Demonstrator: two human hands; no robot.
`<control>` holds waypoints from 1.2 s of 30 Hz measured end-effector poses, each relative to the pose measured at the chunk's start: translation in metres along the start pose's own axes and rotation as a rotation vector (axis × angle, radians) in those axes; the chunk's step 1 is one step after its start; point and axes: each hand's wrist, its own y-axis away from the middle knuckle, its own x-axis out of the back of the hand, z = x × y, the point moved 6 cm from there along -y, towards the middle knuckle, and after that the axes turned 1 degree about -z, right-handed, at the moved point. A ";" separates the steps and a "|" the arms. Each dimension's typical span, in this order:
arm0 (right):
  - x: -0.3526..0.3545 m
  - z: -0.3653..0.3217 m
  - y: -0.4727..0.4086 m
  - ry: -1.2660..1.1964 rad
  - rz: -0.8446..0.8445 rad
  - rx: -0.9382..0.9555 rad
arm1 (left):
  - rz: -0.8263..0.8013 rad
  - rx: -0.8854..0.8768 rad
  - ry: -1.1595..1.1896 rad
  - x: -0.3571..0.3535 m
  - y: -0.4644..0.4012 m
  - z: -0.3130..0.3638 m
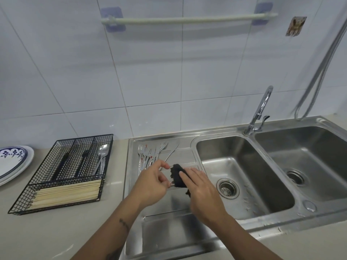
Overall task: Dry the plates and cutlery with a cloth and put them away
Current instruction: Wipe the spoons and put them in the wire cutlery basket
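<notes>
My left hand [152, 182] pinches thin metal cutlery handles over the drainboard. My right hand [201, 192] presses a black cloth [177, 176] around their far ends. Which pieces they are I cannot tell, the cloth hides them. Several forks [146, 156] lie in a loose bunch on the steel drainboard [169, 231] just beyond my hands. A black wire cutlery tray [63, 171] stands on the counter to the left, with spoons [102, 156] in its right slot and dark-handled pieces in the others. Stacked plates [13, 162] with a blue pattern sit at the far left edge.
Pale chopsticks [67, 192] fill the tray's front compartment. Right of the drainboard are two sink basins [244, 166], a chrome tap [260, 111] between them and a hanging hose [323, 66]. A white towel rail [187, 19] is fixed on the tiled wall.
</notes>
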 end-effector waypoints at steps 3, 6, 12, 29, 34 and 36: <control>0.004 -0.006 0.002 0.018 -0.002 -0.029 | 0.014 0.022 0.083 0.002 0.002 -0.007; -0.002 -0.010 0.004 0.012 -0.011 0.055 | 0.011 0.003 0.092 0.004 0.003 -0.007; 0.010 0.022 0.002 -0.125 0.045 -0.235 | 0.015 -0.001 0.063 0.003 0.005 -0.008; 0.013 0.019 -0.005 -0.112 0.054 -0.172 | 0.076 -0.007 0.179 0.000 0.006 -0.009; 0.011 -0.003 -0.004 -0.102 0.020 -0.008 | 0.086 -0.008 0.171 -0.001 0.002 -0.007; 0.011 0.000 -0.004 -0.121 0.019 -0.052 | 0.048 0.008 0.184 -0.007 0.002 -0.006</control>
